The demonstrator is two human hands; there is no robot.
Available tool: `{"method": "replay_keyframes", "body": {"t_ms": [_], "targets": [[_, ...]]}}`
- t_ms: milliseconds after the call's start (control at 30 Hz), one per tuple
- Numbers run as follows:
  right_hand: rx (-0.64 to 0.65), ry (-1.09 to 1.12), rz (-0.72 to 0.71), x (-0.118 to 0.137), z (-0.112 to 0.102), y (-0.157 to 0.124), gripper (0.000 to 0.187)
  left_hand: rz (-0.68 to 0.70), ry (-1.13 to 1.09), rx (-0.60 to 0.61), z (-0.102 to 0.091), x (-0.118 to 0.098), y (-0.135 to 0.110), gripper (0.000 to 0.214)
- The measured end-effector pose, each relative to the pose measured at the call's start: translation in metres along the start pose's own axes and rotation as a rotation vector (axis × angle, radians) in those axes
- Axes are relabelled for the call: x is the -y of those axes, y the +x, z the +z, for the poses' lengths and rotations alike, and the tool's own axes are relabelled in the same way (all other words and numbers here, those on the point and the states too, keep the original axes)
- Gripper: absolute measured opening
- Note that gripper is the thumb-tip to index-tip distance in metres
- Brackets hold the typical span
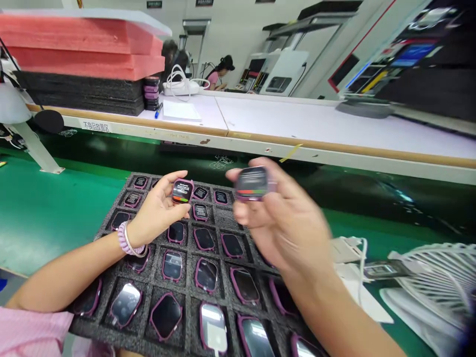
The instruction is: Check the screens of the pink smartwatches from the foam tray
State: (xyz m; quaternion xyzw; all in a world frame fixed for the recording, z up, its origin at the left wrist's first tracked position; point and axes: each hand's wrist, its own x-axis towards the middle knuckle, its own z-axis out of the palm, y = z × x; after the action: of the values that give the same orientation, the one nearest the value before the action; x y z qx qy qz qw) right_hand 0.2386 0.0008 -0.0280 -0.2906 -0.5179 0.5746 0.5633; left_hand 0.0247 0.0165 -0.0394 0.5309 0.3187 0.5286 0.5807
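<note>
My left hand (161,203) grips a purple-framed smartwatch (182,191) between thumb and fingers. Its lit screen shows white text above an orange and green bar. A second smartwatch (252,182) is pinched in my right hand (286,213), which is smeared by motion; a similar red and green bar glows on its screen. Both watches are held above a dark foam tray (152,277), whose square pockets hold several more purple-framed watches. Those in the far rows, such as one watch (201,212), show lit text. Nearer ones, such as another watch (166,316), have dark screens.
A white shelf (260,114) runs across behind the tray, carrying stacked red foam blocks (85,49), a notepad (181,111) and a blue pen (158,110). On the green bench (44,213), a white fan (442,272) stands at right. Another person (221,74) sits beyond the shelf.
</note>
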Motion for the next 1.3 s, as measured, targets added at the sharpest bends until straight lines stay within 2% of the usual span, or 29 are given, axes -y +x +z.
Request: {"method": "replay_keyframes", "body": {"t_ms": [133, 267, 400, 633, 767, 867, 967, 1300], "targets": [[0.032, 0.198, 0.235, -0.025, -0.001, 0.020, 0.053, -0.060, 0.039, -0.034, -0.004, 0.005, 0.002, 0.070], [0.040, 0.293, 0.308, -0.040, -0.005, 0.028, 0.052, -0.102, 0.086, -0.070, -0.008, 0.009, 0.007, 0.069], [0.030, 0.293, 0.300, -0.043, -0.005, 0.028, 0.046, -0.129, 0.115, -0.064, -0.011, 0.010, 0.008, 0.061], [0.046, 0.120, 0.259, -0.049, -0.003, 0.024, 0.059, -0.154, 0.146, -0.014, -0.011, 0.012, 0.009, 0.060], [0.082, 0.053, 0.222, -0.051, -0.005, 0.022, 0.060, -0.139, 0.148, -0.003, -0.011, 0.014, 0.009, 0.067], [0.100, 0.023, 0.194, -0.052, -0.006, 0.022, 0.056, -0.110, 0.151, 0.015, -0.011, 0.016, 0.010, 0.060], [0.109, 0.026, 0.177, -0.052, -0.006, 0.021, 0.054, -0.090, 0.150, 0.029, -0.012, 0.017, 0.010, 0.055], [0.135, 0.050, 0.183, -0.053, -0.006, 0.021, 0.053, -0.139, 0.108, 0.050, -0.012, 0.017, 0.008, 0.064]]}}
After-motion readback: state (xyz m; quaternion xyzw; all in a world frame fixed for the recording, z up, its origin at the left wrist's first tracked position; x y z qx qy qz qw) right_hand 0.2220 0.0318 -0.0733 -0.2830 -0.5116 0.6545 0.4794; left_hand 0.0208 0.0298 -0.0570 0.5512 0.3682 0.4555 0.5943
